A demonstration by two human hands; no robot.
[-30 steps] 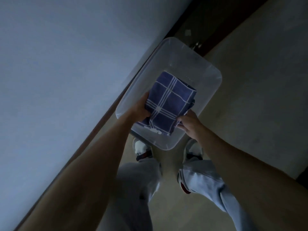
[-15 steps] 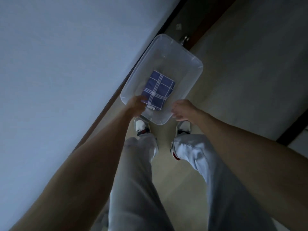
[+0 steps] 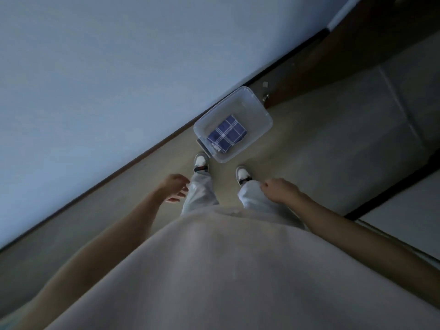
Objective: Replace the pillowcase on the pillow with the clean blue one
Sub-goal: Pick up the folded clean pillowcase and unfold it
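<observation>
Blue checked pillowcase (image 3: 227, 133) lies folded inside clear bin (image 3: 262, 120).

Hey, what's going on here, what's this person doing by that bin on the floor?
A person stands over a clear plastic bin set on the floor beside the wall. A folded blue checked pillowcase lies inside it. Neither hand touches it: the left hand and the right hand hang empty above the legs, fingers loosely curled. No pillow is in view.
</observation>
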